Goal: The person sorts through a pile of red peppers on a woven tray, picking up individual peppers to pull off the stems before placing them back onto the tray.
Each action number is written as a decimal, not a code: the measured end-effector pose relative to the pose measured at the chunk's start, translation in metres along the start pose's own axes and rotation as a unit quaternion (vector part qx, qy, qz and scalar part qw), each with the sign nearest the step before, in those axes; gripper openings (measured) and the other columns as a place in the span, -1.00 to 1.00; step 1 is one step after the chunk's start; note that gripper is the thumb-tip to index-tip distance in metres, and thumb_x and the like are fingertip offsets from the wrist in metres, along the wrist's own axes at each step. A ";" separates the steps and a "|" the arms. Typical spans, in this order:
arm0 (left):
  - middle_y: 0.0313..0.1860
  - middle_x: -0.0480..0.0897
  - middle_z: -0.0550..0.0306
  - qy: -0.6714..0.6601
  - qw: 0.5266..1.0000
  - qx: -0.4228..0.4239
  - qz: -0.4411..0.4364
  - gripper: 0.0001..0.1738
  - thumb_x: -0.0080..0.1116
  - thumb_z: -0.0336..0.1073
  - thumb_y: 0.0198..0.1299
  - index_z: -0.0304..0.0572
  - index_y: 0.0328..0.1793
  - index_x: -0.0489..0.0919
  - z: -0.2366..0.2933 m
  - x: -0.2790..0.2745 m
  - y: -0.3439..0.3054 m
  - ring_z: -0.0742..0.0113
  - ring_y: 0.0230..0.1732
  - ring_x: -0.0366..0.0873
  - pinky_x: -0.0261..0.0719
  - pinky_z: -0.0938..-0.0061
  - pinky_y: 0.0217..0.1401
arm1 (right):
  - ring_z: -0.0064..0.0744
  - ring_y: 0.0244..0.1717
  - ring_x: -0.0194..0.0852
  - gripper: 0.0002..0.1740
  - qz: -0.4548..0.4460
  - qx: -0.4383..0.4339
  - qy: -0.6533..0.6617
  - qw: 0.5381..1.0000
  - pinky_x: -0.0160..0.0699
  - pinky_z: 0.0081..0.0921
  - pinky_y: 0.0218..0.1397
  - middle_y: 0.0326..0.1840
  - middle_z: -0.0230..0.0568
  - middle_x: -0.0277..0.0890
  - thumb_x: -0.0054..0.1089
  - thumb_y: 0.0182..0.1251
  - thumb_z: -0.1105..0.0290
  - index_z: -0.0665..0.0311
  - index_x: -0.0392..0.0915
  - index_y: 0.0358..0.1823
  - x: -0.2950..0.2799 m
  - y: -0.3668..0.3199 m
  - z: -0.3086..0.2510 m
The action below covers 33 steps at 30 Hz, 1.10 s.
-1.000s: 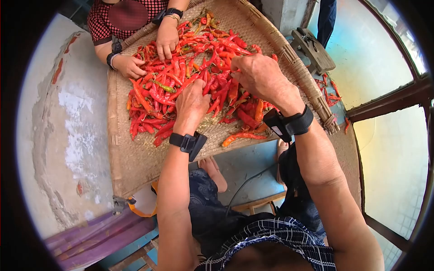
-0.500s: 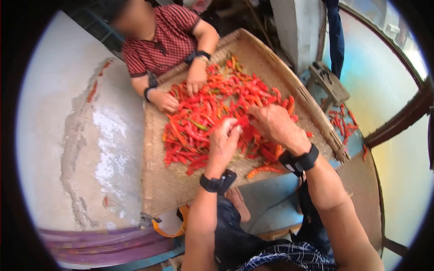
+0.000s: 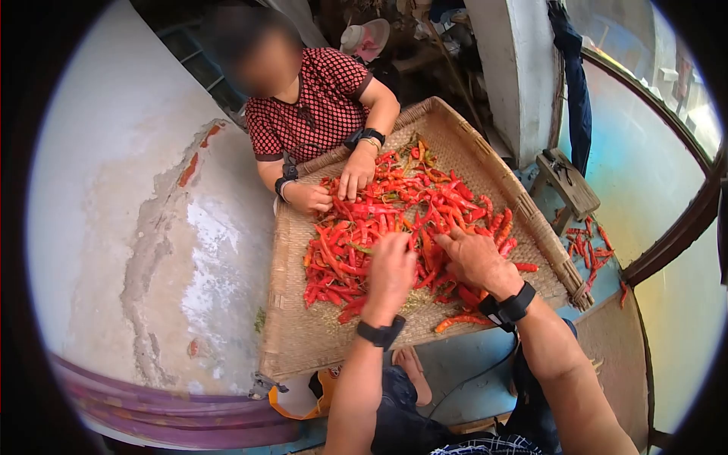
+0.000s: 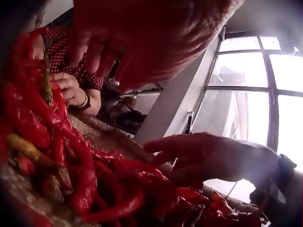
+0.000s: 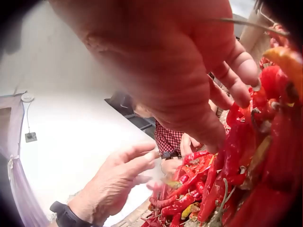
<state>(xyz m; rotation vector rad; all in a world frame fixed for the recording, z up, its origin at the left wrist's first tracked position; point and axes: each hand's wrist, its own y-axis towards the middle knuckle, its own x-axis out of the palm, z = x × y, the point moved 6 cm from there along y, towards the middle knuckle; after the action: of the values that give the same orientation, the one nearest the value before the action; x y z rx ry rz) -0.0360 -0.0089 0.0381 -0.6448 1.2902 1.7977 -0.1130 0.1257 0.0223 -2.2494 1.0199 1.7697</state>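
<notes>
Red chili peppers (image 3: pixel 341 262) lie heaped across the middle of a woven tray (image 3: pixel 292 345), with a few green and yellowish ones mixed in. The left hand (image 3: pixel 392 274) is over the near part of the heap, blurred in the head view; the right wrist view shows its fingers spread loosely and partly bent, with nothing visible between them. Just to its right, the right hand (image 3: pixel 479 262) reaches down at the peppers, its fingers apart and slightly bent, gripping nothing that can be seen; whether the fingertips touch a pepper is hard to tell. Both hands and forearms hide some of the near side of the heap and tray. At the far left, another person in a patterned shirt (image 3: pixel 326 106) has both hands (image 3: pixel 307 198) at the heap's edge; what those fingers hold is unclear. Beyond the tray's right rim, more peppers (image 3: pixel 590 250) lie beside a wooden stool (image 3: pixel 574 189) bearing a dark tool (image 3: pixel 560 165), and a dark folded umbrella (image 3: pixel 576 98) hangs by the pillar (image 3: pixel 523 76). Purple cloth (image 3: pixel 174 417) runs along the near left, below a peeling wall (image 3: pixel 98 227), and an orange strap (image 3: pixel 299 412) hangs by the tray's near left corner.
</notes>
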 end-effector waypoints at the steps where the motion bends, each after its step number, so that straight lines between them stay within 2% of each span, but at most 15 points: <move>1: 0.12 0.49 -0.15 -0.004 0.999 -0.002 -0.040 -0.52 0.20 -0.41 0.08 -0.24 0.18 0.45 0.005 0.019 -0.005 -0.07 0.19 0.42 0.38 0.20 0.27 | 0.00 -0.19 0.60 -0.64 -0.093 0.028 -0.019 0.995 0.63 -0.16 -0.19 -0.10 -0.03 0.45 0.12 0.20 0.37 0.22 0.42 0.04 0.011 0.000 0.003; 3: 0.12 0.48 -0.17 -0.017 0.991 -0.023 -0.133 -0.42 0.23 -0.41 0.07 -0.22 0.27 0.37 0.018 0.036 -0.009 -0.12 0.17 0.43 0.45 0.17 0.18 | -0.02 -0.23 0.63 -0.70 -0.085 0.027 -0.041 0.995 0.63 -0.17 -0.20 -0.19 -0.05 0.54 0.11 0.19 0.38 0.26 0.52 -0.04 0.004 0.001 0.001; 5: 0.03 0.49 -0.15 -0.007 0.986 0.000 -0.166 -0.50 0.24 -0.39 0.07 -0.16 0.17 0.39 0.020 0.048 -0.013 -0.16 -0.05 0.50 0.53 0.08 -0.04 | -0.07 -0.27 0.66 -0.81 -0.159 0.032 -0.079 0.984 0.64 -0.20 -0.22 -0.34 -0.07 0.62 0.12 0.16 0.40 0.27 0.60 -0.23 0.004 -0.001 0.000; 8: -0.08 0.55 -0.08 0.022 0.986 -0.010 -0.165 -0.61 0.22 -0.42 0.07 -0.20 0.06 0.43 0.022 0.046 -0.012 -0.16 -0.13 0.56 0.54 0.15 -0.17 | -0.10 -0.30 0.67 -0.86 -0.127 0.011 -0.091 0.988 0.63 -0.22 -0.23 -0.42 -0.06 0.64 0.12 0.14 0.41 0.25 0.64 -0.35 0.001 -0.003 0.000; 12: -0.19 0.56 -0.08 -0.058 0.989 -0.013 -0.138 -0.72 0.20 -0.43 0.09 -0.22 -0.06 0.46 0.029 0.033 -0.008 -0.13 -0.25 0.58 0.52 0.17 -0.22 | -0.10 -0.29 0.67 -0.82 -0.164 0.049 -0.079 0.982 0.63 -0.19 -0.23 -0.40 -0.03 0.63 0.14 0.14 0.38 0.27 0.62 -0.26 -0.005 -0.001 0.005; 14: -0.29 0.55 -0.03 -0.108 0.989 -0.060 -0.086 -0.81 0.16 -0.46 0.13 -0.25 -0.12 0.49 0.031 0.021 -0.007 0.04 -0.34 0.57 0.51 0.26 -0.26 | -0.02 -0.27 0.65 -0.78 -0.090 0.075 -0.033 0.993 0.61 -0.13 -0.23 -0.39 0.02 0.61 0.17 0.11 0.37 0.28 0.57 -0.22 -0.013 0.001 0.010; 15: -0.29 0.55 -0.03 -0.109 0.988 -0.059 -0.087 -0.81 0.16 -0.46 0.13 -0.25 -0.12 0.49 0.033 0.019 -0.006 0.04 -0.34 0.57 0.51 0.26 -0.26 | -0.02 -0.27 0.65 -0.78 -0.090 0.076 -0.033 0.992 0.61 -0.13 -0.23 -0.39 0.02 0.61 0.17 0.11 0.37 0.28 0.57 -0.22 -0.012 0.000 0.011; 17: -0.35 0.54 0.04 -0.164 0.985 -0.052 -0.029 -0.85 0.13 -0.47 0.16 -0.27 -0.13 0.51 0.035 0.007 -0.001 0.24 -0.42 0.52 0.49 0.38 -0.30 | 0.06 -0.29 0.62 -0.76 -0.002 -0.006 0.127 0.992 0.59 -0.10 -0.26 -0.43 0.07 0.59 0.21 0.07 0.37 0.29 0.51 -0.23 -0.021 0.000 0.003; 19: -0.34 0.53 0.05 -0.201 0.977 -0.051 -0.040 -0.85 0.12 -0.44 0.19 -0.24 -0.11 0.52 0.034 0.004 0.001 0.21 -0.41 0.51 0.49 0.38 -0.28 | 0.09 -0.31 0.61 -0.78 -0.011 -0.016 0.114 0.993 0.58 -0.09 -0.27 -0.45 0.09 0.57 0.21 0.07 0.38 0.29 0.50 -0.25 -0.019 0.001 -0.001; 22: -0.38 0.51 0.21 -0.289 0.952 -0.096 -0.023 -0.87 0.09 -0.39 0.27 -0.24 -0.10 0.54 0.029 0.001 0.001 0.48 -0.43 0.44 0.43 0.55 -0.33 | 0.11 -0.34 0.60 -0.81 -0.026 -0.010 0.075 0.997 0.58 -0.08 -0.29 -0.48 0.10 0.56 0.20 0.06 0.39 0.29 0.49 -0.29 -0.015 0.002 -0.001; 25: -0.37 0.52 0.30 -0.374 0.917 -0.139 -0.011 -0.83 0.03 -0.31 0.36 -0.24 -0.05 0.52 0.013 0.000 -0.001 0.59 -0.37 0.44 0.46 0.62 -0.27 | 0.07 -0.37 0.61 -0.85 -0.031 0.022 0.030 0.999 0.58 -0.08 -0.32 -0.50 0.08 0.55 0.18 0.07 0.41 0.28 0.49 -0.33 -0.018 0.002 0.001; 27: -0.33 0.54 0.28 -0.382 0.913 -0.145 0.020 -0.79 0.03 -0.27 0.37 -0.26 -0.03 0.50 0.007 -0.015 0.002 0.58 -0.33 0.47 0.48 0.65 -0.23 | 0.06 -0.39 0.61 -0.87 -0.032 0.038 0.012 0.999 0.58 -0.08 -0.33 -0.52 0.07 0.55 0.17 0.08 0.41 0.27 0.50 -0.35 -0.015 0.002 0.005; 29: -0.33 0.54 0.28 -0.378 0.901 -0.195 0.083 -0.79 0.04 -0.28 0.36 -0.26 -0.02 0.50 -0.009 -0.035 0.006 0.59 -0.34 0.47 0.49 0.64 -0.23 | 0.03 -0.43 0.61 -0.89 -0.003 0.029 -0.013 0.999 0.59 -0.10 -0.37 -0.54 0.04 0.55 0.17 0.10 0.39 0.25 0.51 -0.38 -0.011 0.003 0.011; 31: -0.27 0.55 0.20 -0.387 0.872 -0.226 0.197 -0.77 0.05 -0.29 0.35 -0.29 0.01 0.50 -0.044 -0.053 -0.001 0.52 -0.30 0.49 0.49 0.61 -0.26 | 0.05 -0.43 0.59 -0.87 0.010 0.045 -0.011 0.999 0.57 -0.10 -0.37 -0.56 0.03 0.52 0.17 0.11 0.36 0.26 0.49 -0.39 -0.016 0.002 0.015; 33: -0.12 0.53 0.05 -0.181 0.902 -0.156 0.359 -0.73 0.06 -0.30 0.32 -0.32 0.04 0.47 -0.056 -0.082 -0.003 0.33 -0.21 0.50 0.50 0.45 -0.15 | 0.07 -0.43 0.57 -0.85 0.023 0.061 -0.008 0.998 0.56 -0.09 -0.38 -0.58 0.03 0.50 0.17 0.12 0.33 0.26 0.48 -0.41 -0.020 0.001 0.018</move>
<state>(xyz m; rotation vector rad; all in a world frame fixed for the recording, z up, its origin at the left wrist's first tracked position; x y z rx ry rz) 0.0079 -0.0865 0.0812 0.0527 1.0511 2.6095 -0.1309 0.1417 0.0346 -2.1517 1.1534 1.6898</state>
